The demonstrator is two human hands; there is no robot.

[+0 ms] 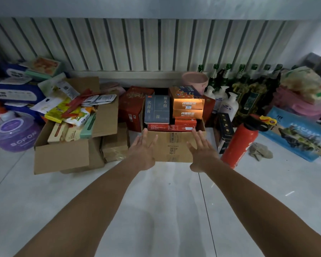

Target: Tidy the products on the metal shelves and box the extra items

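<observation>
A cardboard box (172, 145) stands on the white tiled floor at the centre, filled with product cartons: a grey-blue carton (157, 109), two stacked orange cartons (188, 106) and flat red cartons (171, 127). My left hand (143, 147) reaches toward the box's left front corner with straight, spread fingers. My right hand (200, 148) is spread the same way at the right front edge. Both hands hold nothing. Whether the fingertips touch the cardboard is unclear.
A larger open cardboard box (63, 154) heaped with packets sits to the left. A red fire extinguisher (239, 141) leans just right of the centre box. Green bottles (245, 86), white pump bottles (228, 104), a purple tub (13, 132) and bags line the corrugated wall.
</observation>
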